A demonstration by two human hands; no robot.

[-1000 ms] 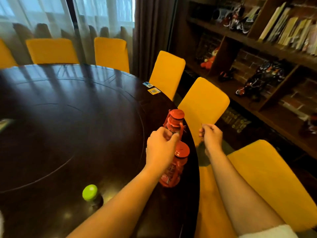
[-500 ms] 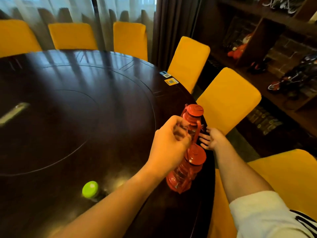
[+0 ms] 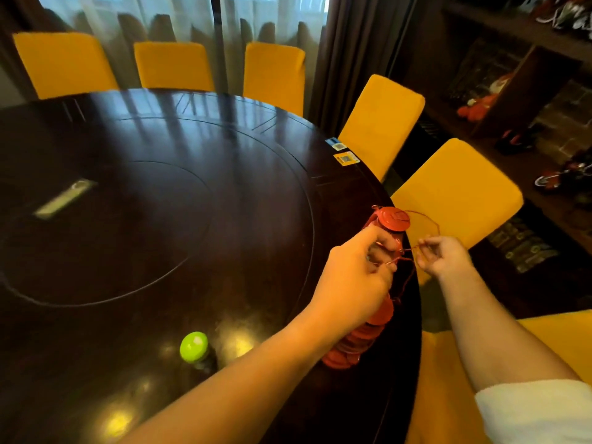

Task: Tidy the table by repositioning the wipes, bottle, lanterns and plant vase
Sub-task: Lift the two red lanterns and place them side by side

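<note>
Both hands pinching lanterns' wire handles.

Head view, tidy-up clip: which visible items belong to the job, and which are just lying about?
Job items:
far red lantern, its wire handle pinched by the right hand
near red lantern, partly hidden behind the left hand
green-capped bottle

Just lying about:
two stickers near the table edge
yellow chairs
shelf clutter

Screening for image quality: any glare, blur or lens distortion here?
Head view: window light streaks across the glossy dark round table, with bright spots beside the green-capped bottle; the nearer red metal lantern is motion-smeared; wide-angle bending curves the table rim and yellow chairs.
</note>
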